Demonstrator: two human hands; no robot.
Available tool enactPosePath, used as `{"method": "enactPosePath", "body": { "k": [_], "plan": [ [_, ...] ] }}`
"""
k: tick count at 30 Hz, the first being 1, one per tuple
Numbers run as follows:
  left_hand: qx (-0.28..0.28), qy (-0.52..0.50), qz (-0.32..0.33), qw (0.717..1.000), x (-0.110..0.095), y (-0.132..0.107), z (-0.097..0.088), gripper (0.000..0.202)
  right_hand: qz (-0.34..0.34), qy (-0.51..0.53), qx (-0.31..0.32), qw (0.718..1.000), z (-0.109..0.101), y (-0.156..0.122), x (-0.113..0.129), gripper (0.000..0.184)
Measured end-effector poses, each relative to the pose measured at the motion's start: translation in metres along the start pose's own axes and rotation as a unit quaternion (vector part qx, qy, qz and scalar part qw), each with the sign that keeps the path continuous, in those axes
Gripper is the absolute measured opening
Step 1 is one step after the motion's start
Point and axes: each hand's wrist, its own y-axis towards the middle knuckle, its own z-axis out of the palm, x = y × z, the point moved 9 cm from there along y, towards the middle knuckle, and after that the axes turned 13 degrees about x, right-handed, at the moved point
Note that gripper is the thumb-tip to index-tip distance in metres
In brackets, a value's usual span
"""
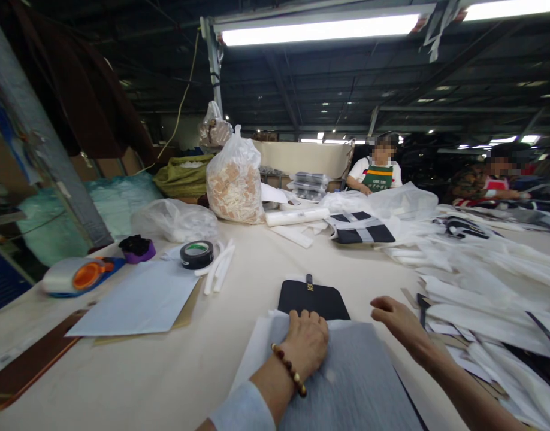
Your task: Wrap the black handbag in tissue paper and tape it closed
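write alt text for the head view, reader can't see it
A left hand wearing a beaded bracelet rests on a grey sheet, a black flap showing past its edge; the right hand is held apart. Black tape lies further left.

Pale blue left sleeve (245, 410), left-wrist bracelet (287, 369) of brown and yellowish beads

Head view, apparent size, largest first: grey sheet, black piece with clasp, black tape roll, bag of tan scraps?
1. Grey sheet
2. Bag of tan scraps
3. Black piece with clasp
4. Black tape roll
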Motion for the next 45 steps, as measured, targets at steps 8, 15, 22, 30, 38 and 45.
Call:
{"method": "enactPosePath", "body": {
  "k": [8,15,22,30,38,45],
  "plan": [
    [-0.009,-0.027,-0.016,0.999,0.011,-0.002,0.001,0.038,-0.166,-0.219,0.101,0.956,0.076,-0.024,0.088,0.027],
    [-0.031,-0.028,-0.021,0.999,0.020,-0.002,0.000,0.031,-0.167,-0.291,0.099,0.937,0.094,-0.029,0.076,0.025],
    [-0.070,-0.014,-0.032,0.997,0.021,0.001,0.006,0.029,-0.191,-0.361,0.056,0.911,0.103,-0.034,0.076,0.029],
    [-0.075,-0.001,-0.036,0.997,0.025,0.002,0.007,0.025,-0.218,-0.390,0.018,0.895,0.110,-0.038,0.076,0.028],
    [-0.055,0.029,0.023,0.998,0.010,-0.004,0.001,0.025,-0.197,-0.360,0.054,0.910,0.107,-0.037,0.079,0.023],
    [-0.009,0.035,0.084,0.996,-0.010,-0.017,0.010,0.033,-0.177,-0.331,0.096,0.922,0.111,-0.028,0.068,0.027]
  ]
}}
